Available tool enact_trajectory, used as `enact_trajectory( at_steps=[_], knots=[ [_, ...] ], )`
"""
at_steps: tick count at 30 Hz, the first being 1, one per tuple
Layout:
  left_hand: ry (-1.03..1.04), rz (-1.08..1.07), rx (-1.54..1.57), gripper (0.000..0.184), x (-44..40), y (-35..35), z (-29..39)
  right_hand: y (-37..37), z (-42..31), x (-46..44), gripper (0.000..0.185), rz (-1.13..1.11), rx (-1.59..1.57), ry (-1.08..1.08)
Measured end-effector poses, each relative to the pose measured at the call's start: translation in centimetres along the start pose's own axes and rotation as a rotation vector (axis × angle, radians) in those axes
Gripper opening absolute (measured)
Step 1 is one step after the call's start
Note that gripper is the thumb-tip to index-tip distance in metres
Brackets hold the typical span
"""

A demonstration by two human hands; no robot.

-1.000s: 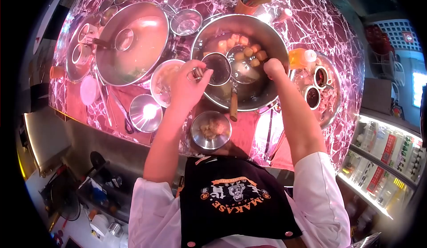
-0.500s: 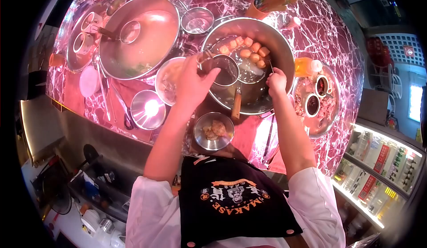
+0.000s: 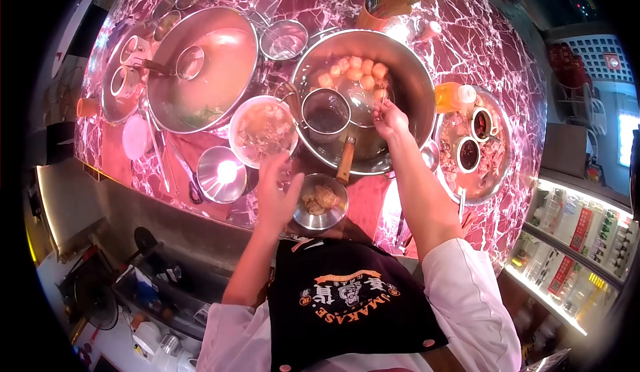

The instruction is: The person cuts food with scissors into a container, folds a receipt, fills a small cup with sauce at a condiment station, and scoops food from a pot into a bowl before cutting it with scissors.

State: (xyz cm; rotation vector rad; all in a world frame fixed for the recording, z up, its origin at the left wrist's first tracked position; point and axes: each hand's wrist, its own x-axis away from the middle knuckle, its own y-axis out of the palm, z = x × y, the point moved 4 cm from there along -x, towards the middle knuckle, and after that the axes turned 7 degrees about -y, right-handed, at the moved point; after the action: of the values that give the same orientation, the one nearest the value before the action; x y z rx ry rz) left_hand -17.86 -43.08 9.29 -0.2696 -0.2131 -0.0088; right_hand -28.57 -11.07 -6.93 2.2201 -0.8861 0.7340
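Observation:
My left hand point(image 3: 277, 192) is open with fingers apart and holds nothing. It is beside a small metal bowl point(image 3: 328, 225) with browned food pieces point(image 3: 321, 201) inside. Over the large metal pot point(image 3: 417, 72), my right hand point(image 3: 391, 119) is closed, fingertips pinched on what looks like a thin stick, mostly hidden by the fingers. Several pale orange cubes point(image 3: 367, 82) float in the pot's liquid near that hand. A round ladle point(image 3: 325, 111) sits at the pot's left side, and a wooden handle point(image 3: 345, 160) leans over the front rim.
A second large pot point(image 3: 233, 45) of cloudy broth stands on the left. Between the pots is a white bowl point(image 3: 248, 113) of meat in liquid. On the right are an orange bottle point(image 3: 455, 97) and a tray point(image 3: 501, 162) with sauce cups. Scissors point(image 3: 194, 191) lie by a shiny bowl point(image 3: 222, 192).
My left hand has moved from above the pot's left rim down toward the small metal bowl. The right hand has shifted slightly left and up within the pot, still pinched.

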Motion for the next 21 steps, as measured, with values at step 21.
enact_trajectory(
  at_steps=[21],
  knots=[
    [-0.082, 0.052, -0.055, 0.029, 4.3, -1.7, -2.6, 3.2, -2.5, 2.5, 0.018, -0.39, 0.164, -0.156]
  ],
)
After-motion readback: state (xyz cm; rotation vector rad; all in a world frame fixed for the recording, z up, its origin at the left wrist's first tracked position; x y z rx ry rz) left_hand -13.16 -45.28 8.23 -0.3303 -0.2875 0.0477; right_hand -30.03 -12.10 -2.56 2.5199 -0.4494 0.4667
